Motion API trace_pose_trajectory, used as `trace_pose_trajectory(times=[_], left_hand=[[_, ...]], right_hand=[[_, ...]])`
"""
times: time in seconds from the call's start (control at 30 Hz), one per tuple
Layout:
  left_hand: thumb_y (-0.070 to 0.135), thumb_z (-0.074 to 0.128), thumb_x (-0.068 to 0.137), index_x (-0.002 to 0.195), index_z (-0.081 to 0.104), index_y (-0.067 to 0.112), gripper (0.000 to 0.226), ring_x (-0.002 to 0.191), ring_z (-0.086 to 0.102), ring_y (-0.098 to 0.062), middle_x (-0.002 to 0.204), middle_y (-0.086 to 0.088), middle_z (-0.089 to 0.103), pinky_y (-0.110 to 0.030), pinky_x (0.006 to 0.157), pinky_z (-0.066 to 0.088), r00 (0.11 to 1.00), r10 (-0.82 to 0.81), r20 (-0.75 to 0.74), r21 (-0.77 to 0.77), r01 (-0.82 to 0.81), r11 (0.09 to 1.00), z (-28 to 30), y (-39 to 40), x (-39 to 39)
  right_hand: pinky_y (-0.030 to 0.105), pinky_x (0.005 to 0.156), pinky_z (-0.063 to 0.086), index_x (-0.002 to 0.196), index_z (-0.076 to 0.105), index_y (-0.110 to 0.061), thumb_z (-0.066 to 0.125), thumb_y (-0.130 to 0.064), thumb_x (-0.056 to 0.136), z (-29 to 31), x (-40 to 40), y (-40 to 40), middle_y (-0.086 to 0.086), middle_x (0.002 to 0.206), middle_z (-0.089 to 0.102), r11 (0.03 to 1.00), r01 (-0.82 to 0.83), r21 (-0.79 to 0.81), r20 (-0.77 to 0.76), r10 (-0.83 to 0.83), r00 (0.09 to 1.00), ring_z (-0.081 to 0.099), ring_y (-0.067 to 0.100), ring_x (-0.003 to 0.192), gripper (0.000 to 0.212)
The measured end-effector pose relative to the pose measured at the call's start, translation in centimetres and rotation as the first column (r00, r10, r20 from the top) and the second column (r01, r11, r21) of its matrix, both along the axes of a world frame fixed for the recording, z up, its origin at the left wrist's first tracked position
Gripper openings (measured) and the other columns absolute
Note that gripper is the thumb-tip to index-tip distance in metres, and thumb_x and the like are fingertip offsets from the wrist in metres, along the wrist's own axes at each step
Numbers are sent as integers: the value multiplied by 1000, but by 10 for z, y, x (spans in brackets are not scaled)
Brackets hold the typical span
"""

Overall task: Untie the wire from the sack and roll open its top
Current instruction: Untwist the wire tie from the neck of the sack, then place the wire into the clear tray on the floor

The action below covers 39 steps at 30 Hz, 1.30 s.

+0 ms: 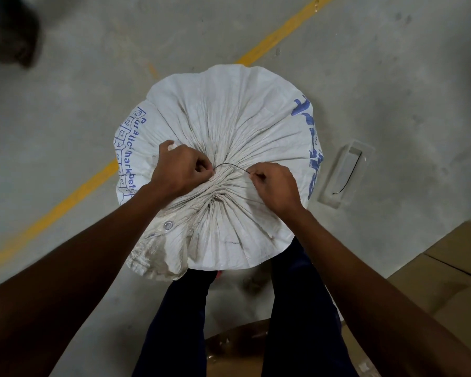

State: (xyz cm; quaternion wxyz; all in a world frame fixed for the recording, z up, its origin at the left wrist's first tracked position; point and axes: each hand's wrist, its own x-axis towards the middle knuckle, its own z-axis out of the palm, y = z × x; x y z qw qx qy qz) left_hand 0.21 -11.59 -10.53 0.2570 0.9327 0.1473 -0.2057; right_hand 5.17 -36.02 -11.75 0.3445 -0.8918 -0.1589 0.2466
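While the sack (pixel 229 126) stands gathered shut on the floor, a thin wire (pixel 229 166) arcs across its neck, running left to right between 2 hands: left hand (pixel 181 170) pinches one end, right hand (pixel 275 186) pinches the other.

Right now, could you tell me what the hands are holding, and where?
A thin wire: right hand pinches its free end, left hand grips it at the sack neck.

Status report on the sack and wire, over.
Left hand and right hand each pinch one wire end. White sack top gathered shut, not rolled. Nothing in the way.
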Motion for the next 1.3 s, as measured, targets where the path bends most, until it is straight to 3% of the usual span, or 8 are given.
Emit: trace_pose_trajectory(times=[0.2, 0.43, 0.7, 0.9, 1.0, 1.1, 1.2, 1.3], left_hand=[[42, 69, 84, 76, 76, 36, 12, 81, 68, 2, 65, 26, 67, -48, 111, 35, 979, 111, 170, -131, -89, 987, 24, -31, 41], [42, 69, 79, 77, 79, 31, 15, 75, 72, 3, 67, 18, 76, -38, 103, 49, 915, 374, 150, -320, -312, 894, 28, -91, 88], [38, 73, 76, 82, 80, 32, 11, 72, 72, 4, 64, 17, 75, -37, 96, 55, 954, 298, 45, -352, -264, 898, 14, -183, 131], [34, 76, 74, 87, 85, 32, 16, 81, 74, -2, 82, 14, 81, -38, 90, 61, 969, 235, -73, -334, -246, 910, -24, -260, 165], [35, 75, 76, 77, 82, 30, 9, 76, 72, 0, 75, 17, 77, -38, 88, 61, 978, 191, -81, -334, -207, 920, -57, -305, 180], [41, 77, 78, 63, 73, 37, 16, 90, 71, -2, 82, 23, 73, -44, 102, 53, 994, 102, -47, -345, -112, 932, -101, -353, 197], [46, 82, 78, 69, 76, 40, 12, 136, 54, -16, 139, 10, 67, -49, 122, 21, 1000, 9, -24, -290, -15, 957, -162, -397, 210], [46, 83, 80, 72, 75, 39, 13, 155, 29, -27, 160, 4, 49, -67, 125, 2, 999, -34, -24, -247, 27, 969, -224, -439, 217]], right_hand=[[31, 65, 52, 82, 69, -20, 71, -26, 95, 14, 18, 0, -8, 73, 69, 989, 144, 37, 40, -145, 989, 65, 12, 72, 15], [30, 75, 55, 92, 76, -16, 76, -17, 91, 21, 52, -35, -4, 72, 76, 925, 370, 87, -57, -366, 929, 73, 12, 71, 2], [41, 70, 62, 77, 71, -20, 71, -24, 89, 12, 75, -118, -8, 67, 75, 818, 575, 15, -97, -571, 815, 73, 11, 67, 13], [42, 71, 62, 83, 74, -20, 71, -25, 92, -16, 83, -192, -9, 69, 74, 753, 654, -66, -90, -658, 748, 72, 10, 68, 11], [41, 71, 62, 82, 74, -21, 72, -24, 95, -39, 89, -230, -10, 70, 73, 709, 697, -107, -114, -705, 700, 70, 9, 68, 14], [35, 74, 57, 83, 73, -21, 70, -26, 97, -75, 98, -272, -10, 84, 74, 695, 708, -128, -81, -718, 691, 70, 13, 85, 15], [29, 83, 42, 91, 76, -18, 72, -24, 95, -130, 108, -322, 1, 117, 67, 681, 704, -199, -24, -722, 691, 58, 21, 116, 8], [42, 98, 49, 91, 79, -20, 75, -24, 93, -198, 115, -369, 7, 138, 59, 659, 693, -293, 4, -724, 690, 50, 28, 130, 7]])
